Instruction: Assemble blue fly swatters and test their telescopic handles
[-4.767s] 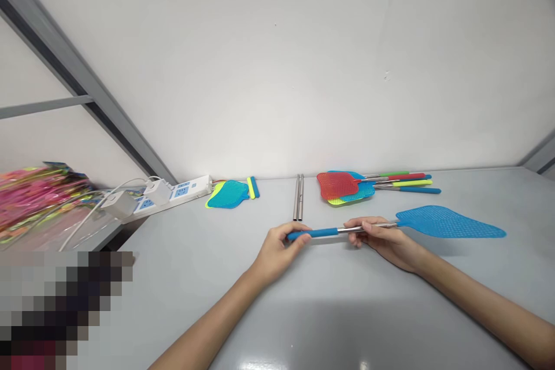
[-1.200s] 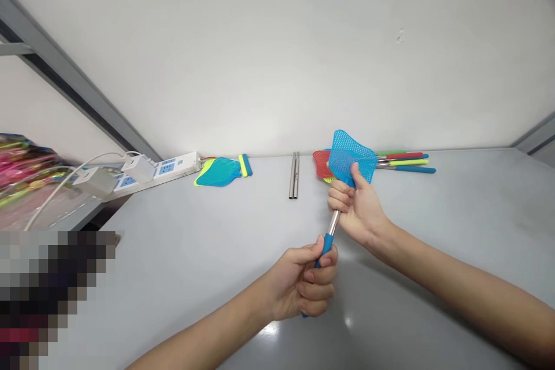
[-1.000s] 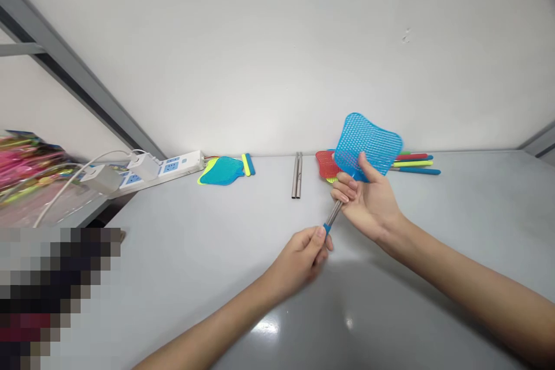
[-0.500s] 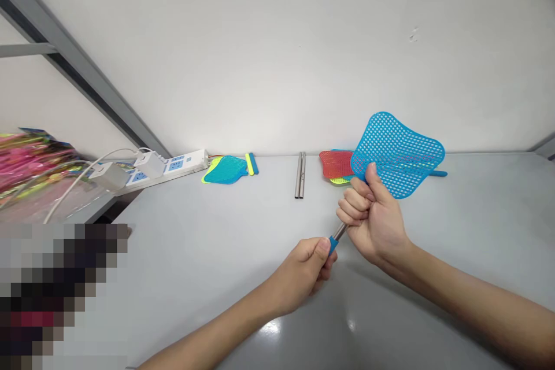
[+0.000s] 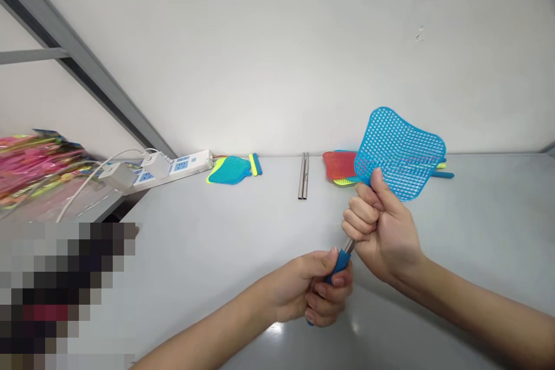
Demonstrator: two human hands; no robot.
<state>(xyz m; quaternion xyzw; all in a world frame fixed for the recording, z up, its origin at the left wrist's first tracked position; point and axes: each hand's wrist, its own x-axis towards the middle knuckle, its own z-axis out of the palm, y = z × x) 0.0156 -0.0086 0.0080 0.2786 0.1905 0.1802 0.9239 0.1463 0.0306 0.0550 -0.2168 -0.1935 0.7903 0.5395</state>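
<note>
I hold a blue fly swatter (image 5: 401, 153) upright over the grey table (image 5: 217, 231). My left hand (image 5: 310, 292) is a fist round its blue handle at the bottom. My right hand (image 5: 381, 231) is clenched round the metal shaft just below the mesh head. The two hands nearly touch, with only a short bit of shaft and handle showing between them.
At the table's back lie a pile of finished swatters (image 5: 340, 166), two bare metal rods (image 5: 303, 176), loose blue and yellow heads with grips (image 5: 232, 169), and a white power strip with plugs (image 5: 171, 164). Pink packets (image 5: 30, 165) lie at far left.
The swatter went from lying level between my hands to standing up. Over the last second my right hand closed on the shaft and the hands came closer together.
</note>
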